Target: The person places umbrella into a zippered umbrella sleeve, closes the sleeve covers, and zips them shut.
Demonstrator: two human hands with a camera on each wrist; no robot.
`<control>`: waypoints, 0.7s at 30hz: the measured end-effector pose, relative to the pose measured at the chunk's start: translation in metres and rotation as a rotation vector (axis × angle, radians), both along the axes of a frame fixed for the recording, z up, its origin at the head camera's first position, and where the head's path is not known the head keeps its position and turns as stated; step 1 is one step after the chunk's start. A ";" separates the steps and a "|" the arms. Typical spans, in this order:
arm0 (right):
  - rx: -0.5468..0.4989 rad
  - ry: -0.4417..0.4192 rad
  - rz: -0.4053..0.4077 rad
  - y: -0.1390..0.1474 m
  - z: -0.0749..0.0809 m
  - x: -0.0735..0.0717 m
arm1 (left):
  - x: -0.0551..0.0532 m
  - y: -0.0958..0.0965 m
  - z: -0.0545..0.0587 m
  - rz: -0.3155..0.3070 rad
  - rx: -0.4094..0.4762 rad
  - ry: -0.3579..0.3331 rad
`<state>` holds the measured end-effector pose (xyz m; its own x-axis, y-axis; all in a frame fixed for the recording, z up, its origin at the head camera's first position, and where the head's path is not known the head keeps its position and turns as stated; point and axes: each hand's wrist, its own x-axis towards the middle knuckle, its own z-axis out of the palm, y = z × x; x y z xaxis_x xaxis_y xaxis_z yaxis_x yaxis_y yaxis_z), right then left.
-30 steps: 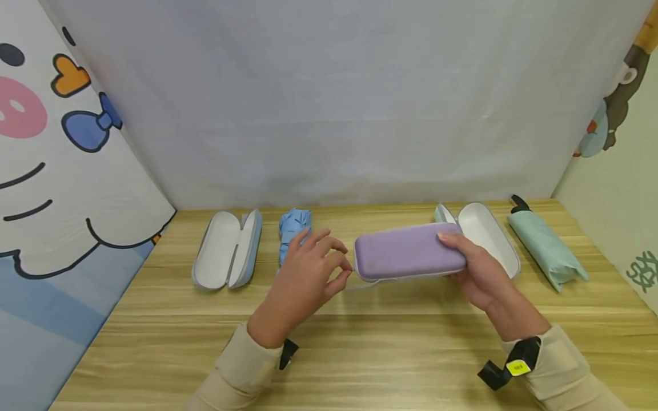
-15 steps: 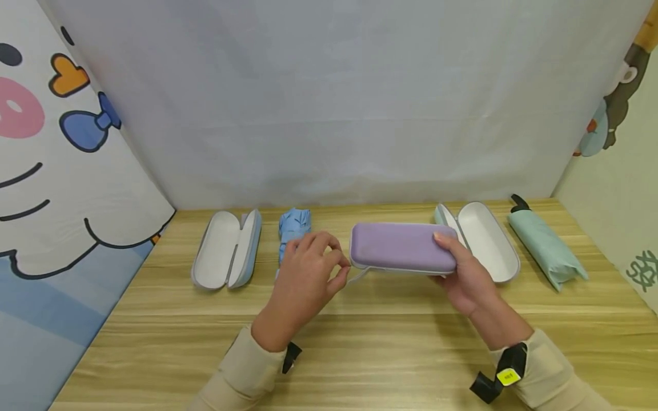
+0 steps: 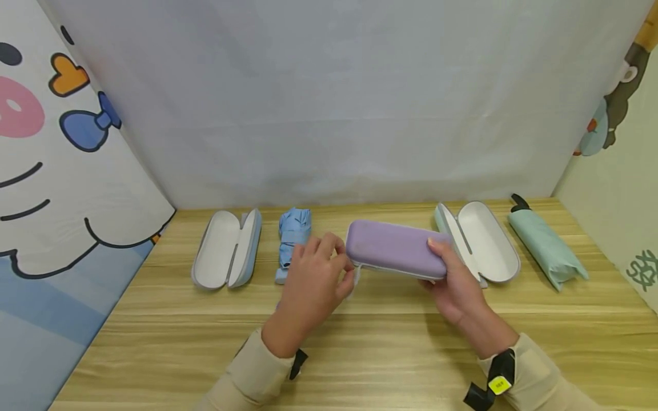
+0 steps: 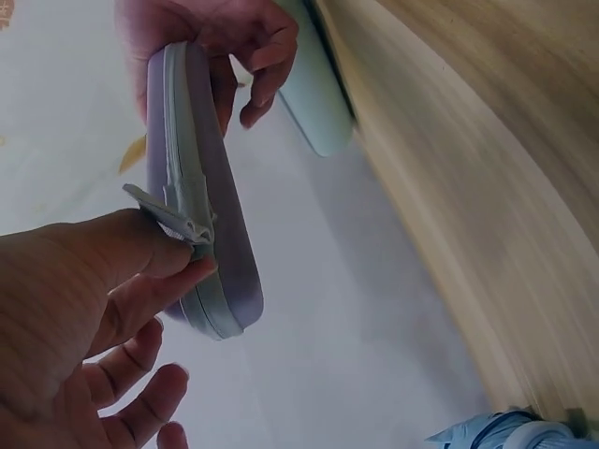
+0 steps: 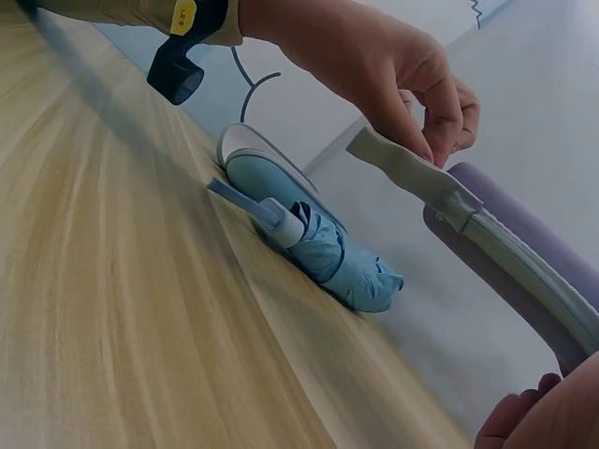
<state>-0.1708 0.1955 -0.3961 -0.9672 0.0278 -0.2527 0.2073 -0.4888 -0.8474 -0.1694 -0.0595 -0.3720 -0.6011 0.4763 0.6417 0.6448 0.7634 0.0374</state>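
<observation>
A purple zippered hard case (image 3: 396, 248) is held above the table. My right hand (image 3: 454, 279) grips its right end, thumb on top. At the other end, my left hand (image 3: 316, 277) pinches the zipper pull between thumb and index finger, its other fingers loosely bent. The left wrist view shows the pinch beside a pale fabric tab (image 4: 168, 217) on the zipper seam (image 4: 192, 178). That tab (image 5: 398, 164) sticks out from the case end in the right wrist view. What the case contains is hidden.
On the wooden table (image 3: 390, 348) stand an open blue-and-white case (image 3: 218, 251) at left and another open white-lined case (image 3: 485, 242) at right. A folded blue umbrella (image 3: 295, 234) lies behind my left hand; a mint-green umbrella (image 3: 547, 248) lies far right. A pale curtain hangs behind.
My right hand has drawn the purple case leftward and tilted its right end lower. The left hand stays by the case's left end, shifting slightly rightward.
</observation>
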 end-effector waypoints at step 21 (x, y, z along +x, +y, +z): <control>0.096 0.007 0.368 -0.008 -0.011 0.008 | -0.018 -0.018 -0.008 0.146 0.069 -0.031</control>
